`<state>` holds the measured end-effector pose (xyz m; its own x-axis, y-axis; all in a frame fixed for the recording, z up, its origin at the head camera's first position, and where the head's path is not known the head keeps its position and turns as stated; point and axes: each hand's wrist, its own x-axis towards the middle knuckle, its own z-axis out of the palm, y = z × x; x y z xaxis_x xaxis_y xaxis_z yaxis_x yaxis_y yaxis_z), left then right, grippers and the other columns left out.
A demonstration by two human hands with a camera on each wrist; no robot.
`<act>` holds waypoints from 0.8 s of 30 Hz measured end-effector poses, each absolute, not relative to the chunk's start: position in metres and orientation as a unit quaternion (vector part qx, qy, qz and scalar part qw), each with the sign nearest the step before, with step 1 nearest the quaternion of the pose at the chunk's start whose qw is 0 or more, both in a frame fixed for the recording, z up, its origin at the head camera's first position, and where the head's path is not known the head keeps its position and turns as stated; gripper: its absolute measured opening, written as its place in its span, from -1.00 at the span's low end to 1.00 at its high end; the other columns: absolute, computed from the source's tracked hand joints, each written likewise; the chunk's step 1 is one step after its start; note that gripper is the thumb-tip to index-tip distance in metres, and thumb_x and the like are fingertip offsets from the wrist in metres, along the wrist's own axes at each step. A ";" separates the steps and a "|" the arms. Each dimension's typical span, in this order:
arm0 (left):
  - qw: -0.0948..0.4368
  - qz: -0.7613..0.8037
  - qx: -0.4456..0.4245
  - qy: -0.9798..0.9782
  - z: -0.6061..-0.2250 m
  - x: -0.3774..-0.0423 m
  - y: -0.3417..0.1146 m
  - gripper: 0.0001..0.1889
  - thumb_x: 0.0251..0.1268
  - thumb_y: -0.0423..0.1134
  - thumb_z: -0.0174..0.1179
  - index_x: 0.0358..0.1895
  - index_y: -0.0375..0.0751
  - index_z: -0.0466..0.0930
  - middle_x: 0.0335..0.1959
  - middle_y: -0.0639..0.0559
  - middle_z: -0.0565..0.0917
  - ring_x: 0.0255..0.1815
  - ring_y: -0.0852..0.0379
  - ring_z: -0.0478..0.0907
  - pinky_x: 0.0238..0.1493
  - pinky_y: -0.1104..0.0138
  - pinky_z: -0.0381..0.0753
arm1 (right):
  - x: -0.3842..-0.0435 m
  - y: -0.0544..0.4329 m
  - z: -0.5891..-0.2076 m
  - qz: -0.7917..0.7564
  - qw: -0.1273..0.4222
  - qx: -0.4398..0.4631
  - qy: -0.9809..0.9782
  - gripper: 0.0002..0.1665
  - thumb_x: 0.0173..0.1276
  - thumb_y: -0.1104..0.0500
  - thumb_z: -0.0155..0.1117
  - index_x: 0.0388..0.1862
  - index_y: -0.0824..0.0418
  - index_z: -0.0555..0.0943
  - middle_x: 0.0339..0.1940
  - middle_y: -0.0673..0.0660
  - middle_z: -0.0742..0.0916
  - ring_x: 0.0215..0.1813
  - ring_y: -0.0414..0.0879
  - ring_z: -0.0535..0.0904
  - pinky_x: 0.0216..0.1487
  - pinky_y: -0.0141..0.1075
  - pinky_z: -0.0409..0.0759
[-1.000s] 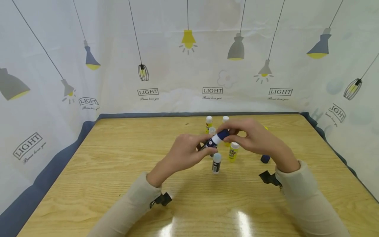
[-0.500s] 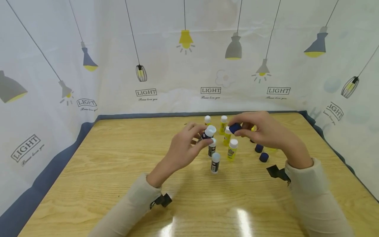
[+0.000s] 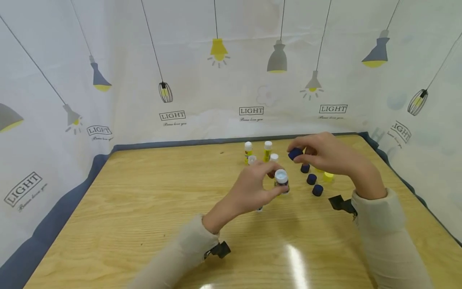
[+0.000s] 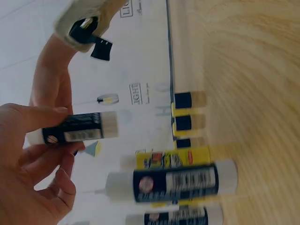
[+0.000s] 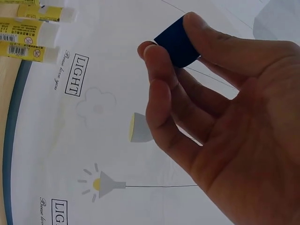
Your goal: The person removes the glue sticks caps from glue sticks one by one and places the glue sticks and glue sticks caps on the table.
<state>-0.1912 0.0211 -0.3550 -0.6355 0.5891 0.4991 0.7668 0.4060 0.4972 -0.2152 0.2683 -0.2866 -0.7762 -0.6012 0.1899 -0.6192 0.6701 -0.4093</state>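
Note:
My left hand [image 3: 249, 186] holds an uncapped glue stick [image 3: 281, 177] between thumb and fingers, tilted with its pale top towards the head camera. Its dark blue label shows in the left wrist view on the held glue stick [image 4: 77, 129]. A dark blue cap [image 3: 295, 154] is pinched between the thumb and fingertips of my right hand [image 3: 326, 154], apart from the glue stick and raised above the table. Behind and beneath my left hand stand uncapped yellow glue sticks [image 3: 267, 151] and dark-labelled glue sticks [image 4: 192, 182], partly hidden by that hand in the head view.
Several dark blue caps [image 3: 311, 179] and yellow caps [image 3: 328, 177] stand on the wooden table [image 3: 144, 208] below and beside my right hand. A white cloth [image 3: 202, 72] printed with lamps hangs round the table's back and sides.
The dark blue cap has come off the glue stick. My right hand has moved right with the cap; my left hand has brought the glue stick right and nearer, its top turned to the head camera.

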 end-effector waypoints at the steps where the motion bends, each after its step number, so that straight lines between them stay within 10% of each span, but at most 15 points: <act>1: 0.110 -0.342 -0.403 -0.842 -0.356 -0.190 0.026 -0.70 0.29 -0.09 0.48 -0.01 -0.05 0.65 -0.18 0.14 0.73 -0.16 0.22 0.56 -0.15 0.45 0.52 | -0.215 0.269 -0.286 0.231 0.016 0.330 -0.915 -0.75 0.48 0.23 0.35 0.07 0.02 0.69 -0.29 -0.10 0.78 -0.34 -0.28 0.63 -0.27 -0.31 0.61; 24: 0.098 -0.142 -0.344 -0.923 -0.385 -0.193 0.054 -0.71 0.12 0.04 0.58 -0.14 0.08 0.79 -0.23 0.26 0.81 -0.28 0.21 0.42 -0.29 0.43 0.37 | -0.225 0.299 -0.293 0.217 -0.118 0.220 -0.944 -0.69 0.52 0.26 0.25 0.19 0.19 0.65 -0.04 0.17 0.80 -0.23 -0.15 0.70 -0.21 -0.18 0.64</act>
<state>-0.1930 0.0542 -0.3848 -0.7450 0.6066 0.2777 0.6620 0.7236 0.1952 -0.2255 0.2993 -0.2931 -0.8753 -0.4668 -0.1262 -0.3647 0.8088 -0.4614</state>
